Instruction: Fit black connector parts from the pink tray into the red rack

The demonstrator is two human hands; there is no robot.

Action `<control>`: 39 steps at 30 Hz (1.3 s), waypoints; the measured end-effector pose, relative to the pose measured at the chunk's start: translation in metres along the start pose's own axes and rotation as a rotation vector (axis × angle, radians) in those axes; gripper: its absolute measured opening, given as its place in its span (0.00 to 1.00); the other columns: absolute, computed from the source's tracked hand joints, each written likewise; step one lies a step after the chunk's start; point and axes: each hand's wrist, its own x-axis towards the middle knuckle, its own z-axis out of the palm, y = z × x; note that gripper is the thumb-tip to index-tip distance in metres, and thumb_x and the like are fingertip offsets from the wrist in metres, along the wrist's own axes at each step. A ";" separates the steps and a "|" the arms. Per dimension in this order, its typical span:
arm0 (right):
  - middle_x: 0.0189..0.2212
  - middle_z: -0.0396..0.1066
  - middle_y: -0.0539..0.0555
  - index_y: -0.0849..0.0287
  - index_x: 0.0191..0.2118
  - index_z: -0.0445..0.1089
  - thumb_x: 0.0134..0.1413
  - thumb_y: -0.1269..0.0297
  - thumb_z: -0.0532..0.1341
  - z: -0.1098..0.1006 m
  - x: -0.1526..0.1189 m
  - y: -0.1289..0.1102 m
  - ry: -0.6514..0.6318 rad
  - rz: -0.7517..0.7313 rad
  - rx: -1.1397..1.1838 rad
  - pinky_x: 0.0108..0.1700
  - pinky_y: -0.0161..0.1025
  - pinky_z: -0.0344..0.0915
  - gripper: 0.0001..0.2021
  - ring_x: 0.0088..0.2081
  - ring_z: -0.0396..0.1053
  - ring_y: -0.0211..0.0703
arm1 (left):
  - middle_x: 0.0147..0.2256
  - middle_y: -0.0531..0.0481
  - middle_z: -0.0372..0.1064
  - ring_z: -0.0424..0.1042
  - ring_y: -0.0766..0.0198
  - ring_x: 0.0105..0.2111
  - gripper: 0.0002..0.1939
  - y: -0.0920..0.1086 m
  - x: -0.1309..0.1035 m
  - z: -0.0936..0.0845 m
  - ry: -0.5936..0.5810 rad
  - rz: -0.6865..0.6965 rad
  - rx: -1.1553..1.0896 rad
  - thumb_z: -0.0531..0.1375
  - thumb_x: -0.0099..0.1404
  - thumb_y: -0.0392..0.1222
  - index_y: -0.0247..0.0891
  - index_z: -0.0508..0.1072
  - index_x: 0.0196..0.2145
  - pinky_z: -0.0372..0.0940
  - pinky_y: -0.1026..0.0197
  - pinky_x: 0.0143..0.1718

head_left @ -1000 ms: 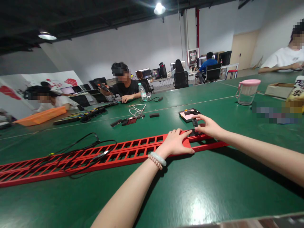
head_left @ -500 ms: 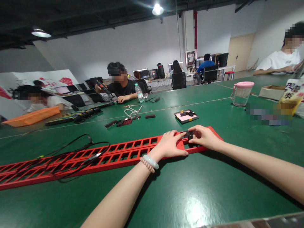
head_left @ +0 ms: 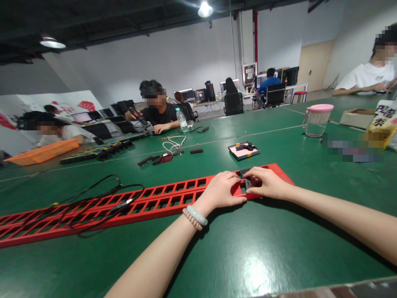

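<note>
A long red slotted frame (head_left: 167, 212) lies across the green table. My left hand (head_left: 221, 189) is laid over it near its right end, its fingers bent over the top and its thumb along the near rail. My right hand (head_left: 268, 183) pinches a small black block-like part (head_left: 248, 183) between thumb and fingers. This part sits at an opening in the frame, just right of my left fingertips; its lower side is hidden. A black cable (head_left: 107, 177) is looped over the frame's left half.
Beyond the frame are a small tray (head_left: 238, 156) with black pieces, a dark bar (head_left: 196, 150), a white cable (head_left: 173, 142) and a water bottle (head_left: 182, 121). At right stand a pink-lidded cup (head_left: 316, 122) and a yellow-white pouch (head_left: 383, 124). Another person (head_left: 158, 109) sits opposite.
The black part has tilted in my right fingers, so a flatter face shows. My left index finger has drawn back from it and bent. The red frame's right end has shifted slightly.
</note>
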 end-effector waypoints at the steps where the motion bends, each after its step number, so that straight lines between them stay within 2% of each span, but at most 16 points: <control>1: 0.36 0.67 0.55 0.60 0.43 0.68 0.42 0.62 0.64 0.000 0.000 0.000 -0.005 -0.008 -0.007 0.34 0.38 0.67 0.18 0.30 0.67 0.38 | 0.45 0.46 0.67 0.65 0.54 0.46 0.24 0.000 0.000 0.000 -0.007 0.012 -0.002 0.62 0.53 0.54 0.38 0.70 0.45 0.58 0.55 0.49; 7: 0.38 0.67 0.55 0.59 0.44 0.68 0.44 0.64 0.63 -0.002 0.000 -0.001 -0.029 -0.058 -0.024 0.36 0.38 0.66 0.18 0.32 0.67 0.38 | 0.48 0.45 0.67 0.65 0.57 0.48 0.21 -0.002 0.000 0.002 -0.009 0.117 -0.039 0.60 0.57 0.50 0.36 0.69 0.46 0.55 0.57 0.54; 13: 0.37 0.68 0.56 0.61 0.44 0.68 0.43 0.65 0.63 -0.002 0.000 -0.002 -0.044 -0.085 -0.032 0.36 0.38 0.66 0.18 0.32 0.66 0.39 | 0.45 0.45 0.69 0.68 0.56 0.46 0.19 -0.006 0.000 0.006 0.050 0.196 -0.063 0.61 0.57 0.47 0.35 0.70 0.44 0.60 0.56 0.51; 28: 0.37 0.68 0.56 0.61 0.47 0.68 0.46 0.65 0.62 -0.002 -0.001 -0.003 -0.057 -0.097 -0.025 0.38 0.38 0.65 0.19 0.34 0.66 0.40 | 0.45 0.44 0.69 0.68 0.57 0.46 0.19 -0.005 0.000 0.006 0.063 0.206 -0.063 0.60 0.57 0.47 0.34 0.70 0.44 0.59 0.57 0.51; 34: 0.36 0.68 0.57 0.63 0.41 0.71 0.48 0.65 0.61 -0.004 -0.001 -0.004 -0.079 -0.104 -0.023 0.40 0.38 0.65 0.13 0.37 0.66 0.41 | 0.46 0.44 0.69 0.68 0.56 0.46 0.21 -0.007 0.000 0.007 0.050 0.199 -0.057 0.60 0.57 0.48 0.34 0.69 0.45 0.58 0.56 0.52; 39: 0.37 0.68 0.57 0.63 0.41 0.71 0.50 0.65 0.60 -0.005 -0.001 -0.005 -0.095 -0.108 -0.025 0.41 0.38 0.64 0.12 0.38 0.66 0.42 | 0.46 0.44 0.68 0.67 0.57 0.47 0.21 -0.007 0.000 0.008 0.051 0.197 -0.067 0.61 0.57 0.48 0.35 0.69 0.46 0.58 0.56 0.52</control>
